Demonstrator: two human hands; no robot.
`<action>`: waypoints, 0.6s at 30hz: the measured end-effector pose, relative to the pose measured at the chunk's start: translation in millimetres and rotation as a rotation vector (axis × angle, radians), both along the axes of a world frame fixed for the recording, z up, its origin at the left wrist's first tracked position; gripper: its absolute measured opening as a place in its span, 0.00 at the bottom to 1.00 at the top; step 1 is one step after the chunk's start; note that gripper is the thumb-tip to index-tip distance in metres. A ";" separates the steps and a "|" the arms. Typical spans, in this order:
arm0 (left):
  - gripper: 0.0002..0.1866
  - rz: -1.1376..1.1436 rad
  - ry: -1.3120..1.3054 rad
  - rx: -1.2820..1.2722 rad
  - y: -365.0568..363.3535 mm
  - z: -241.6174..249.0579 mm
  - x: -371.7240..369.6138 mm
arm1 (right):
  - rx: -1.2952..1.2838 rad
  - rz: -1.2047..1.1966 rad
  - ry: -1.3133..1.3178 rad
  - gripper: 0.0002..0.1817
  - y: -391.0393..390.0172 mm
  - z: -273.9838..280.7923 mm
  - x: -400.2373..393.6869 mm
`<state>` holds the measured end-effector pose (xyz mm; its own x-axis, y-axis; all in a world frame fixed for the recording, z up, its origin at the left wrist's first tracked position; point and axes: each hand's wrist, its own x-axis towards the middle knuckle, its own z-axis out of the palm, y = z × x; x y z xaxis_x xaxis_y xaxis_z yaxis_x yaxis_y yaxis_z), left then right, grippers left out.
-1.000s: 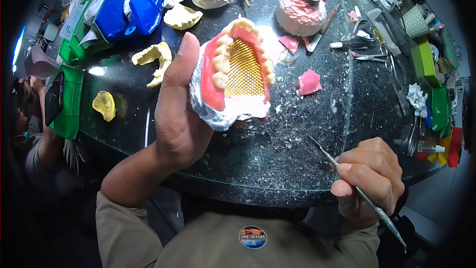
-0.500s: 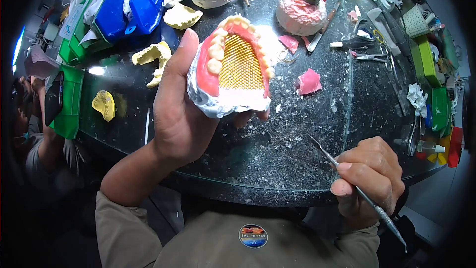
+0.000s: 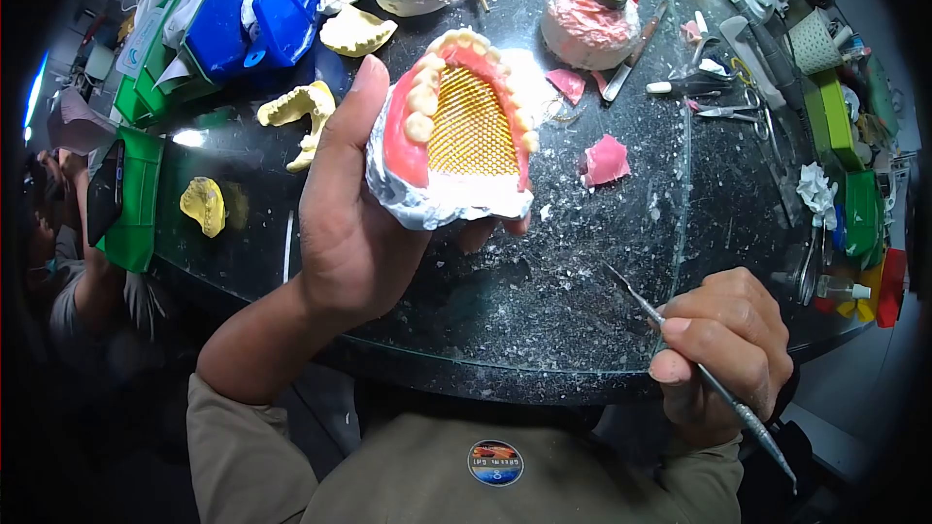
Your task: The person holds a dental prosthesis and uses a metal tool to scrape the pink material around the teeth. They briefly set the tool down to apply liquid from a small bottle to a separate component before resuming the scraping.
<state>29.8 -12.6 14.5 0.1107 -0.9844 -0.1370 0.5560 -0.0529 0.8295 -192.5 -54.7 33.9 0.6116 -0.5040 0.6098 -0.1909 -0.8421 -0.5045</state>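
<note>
Denture [image 3: 454,131] on its cast, teeth set in pink wax, sits gripped in the left hand [image 3: 354,204] above the desk [image 3: 544,281] centre. Right hand's [image 3: 723,354] fingers pinch a carver [image 3: 680,349] at the near edge, its tip off the wax, so trimming looks unfinished.

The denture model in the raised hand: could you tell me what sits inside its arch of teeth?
Inside the denture model, held by the left hand, a gold mesh fills the palate within pink wax. Whatever lies under the mesh is covered.

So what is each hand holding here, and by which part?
The left hand grips the denture model by its white plaster base, thumb along the side. The right hand pinches the thin metal carving tool around mid-shaft.
</note>
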 end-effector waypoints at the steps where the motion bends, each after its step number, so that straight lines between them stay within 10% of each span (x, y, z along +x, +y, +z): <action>1: 0.35 0.008 -0.001 0.007 -0.1 0.7 -0.7 | -0.003 -0.001 -0.002 0.14 0.0 -0.3 0.1; 18: 0.34 0.000 0.026 0.017 -0.6 1.0 -1.1 | -0.012 0.001 0.005 0.14 -0.4 -0.3 0.0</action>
